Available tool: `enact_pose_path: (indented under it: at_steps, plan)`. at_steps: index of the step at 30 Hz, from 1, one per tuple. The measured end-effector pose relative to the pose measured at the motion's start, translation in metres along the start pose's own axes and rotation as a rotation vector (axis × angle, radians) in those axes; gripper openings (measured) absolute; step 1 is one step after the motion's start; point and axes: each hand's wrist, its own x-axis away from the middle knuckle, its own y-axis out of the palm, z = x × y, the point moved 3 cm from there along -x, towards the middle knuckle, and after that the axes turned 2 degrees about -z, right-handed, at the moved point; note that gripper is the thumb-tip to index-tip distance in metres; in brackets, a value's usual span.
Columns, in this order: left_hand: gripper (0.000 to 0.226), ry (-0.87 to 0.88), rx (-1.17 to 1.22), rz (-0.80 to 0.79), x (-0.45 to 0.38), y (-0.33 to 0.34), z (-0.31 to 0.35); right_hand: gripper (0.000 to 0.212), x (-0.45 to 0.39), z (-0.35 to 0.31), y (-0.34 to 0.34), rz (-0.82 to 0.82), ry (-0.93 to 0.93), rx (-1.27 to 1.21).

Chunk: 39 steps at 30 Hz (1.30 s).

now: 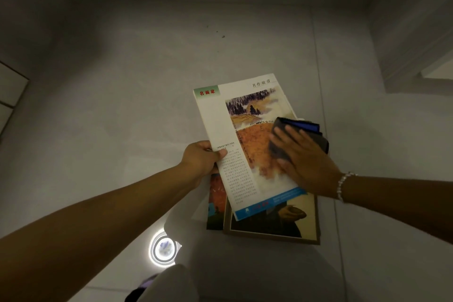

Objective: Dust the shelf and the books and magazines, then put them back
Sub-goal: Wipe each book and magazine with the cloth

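Seen from above, over a pale grey tiled floor. Left hand at the left edge of a thin white-covered magazine with a landscape painting and columns of black print — thumb lying on top of the cover beside the print, remaining fingers curled under the edge and hidden. Magazine held off the floor, tilted, its blue-banded lower edge nearest the camera. Right hand flat on the right side of the cover, fingers straight and slightly spread, pressing a folded dark grey cloth with a blue inner layer against the orange part of the painting; cloth hanging partly past the magazine's right edge. White beaded bracelet on the right wrist.

Directly underneath, lying on the floor: a flat brown-bordered book or print with a dark figure on a cream ground, and just left of it, partly covered, another flat publication with an orange and blue cover — touching or overlapping, cannot tell which. Bright ring-shaped reflection of a lamp on the tiles near the bottom. Pale grey wall with a white moulding at the right. No shelf in view.
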Motion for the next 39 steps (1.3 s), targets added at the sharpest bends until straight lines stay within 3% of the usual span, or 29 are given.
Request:
enact_pose_path:
  at_steps: [4, 10, 16, 23, 28, 30, 34, 39]
  plan:
    - [0.012, 0.000, -0.003, 0.018, -0.001, -0.001, -0.001, 0.063, -0.005, -0.011, 0.001, 0.060, 0.166, -0.056]
    - [0.014, 0.062, -0.141, 0.049, -0.003, -0.012, -0.004, 0.056, 0.005, -0.029, 0.008, 0.021, -0.178, 0.099]
    - [0.024, 0.101, -0.146, -0.016, -0.004, -0.010, -0.003, 0.068, -0.026, 0.004, -0.008, 0.037, 0.245, -0.081]
    - [0.030, -0.008, 0.157, -0.197, -0.009, -0.006, 0.011, 0.070, -0.029, 0.003, -0.012, -0.062, 0.252, -0.134]
    - [0.032, 0.054, 0.010, -0.180, -0.010, 0.004, 0.020, 0.059, -0.037, 0.008, -0.025, 0.051, 0.370, -0.475]
    - [0.027, 0.071, 0.056, -0.142, -0.010, 0.003, 0.020, 0.048, -0.043, 0.009, -0.043, 0.104, 0.511, -0.645]
    - [0.026, 0.083, 0.055, -0.153, -0.008, -0.010, 0.023, 0.053, -0.060, 0.025, -0.075, 0.197, 0.801, -0.936]
    - [0.033, 0.155, -0.030, -0.238, -0.006, -0.021, 0.040, 0.052, -0.083, 0.031, -0.100, 0.264, 0.799, -1.150]
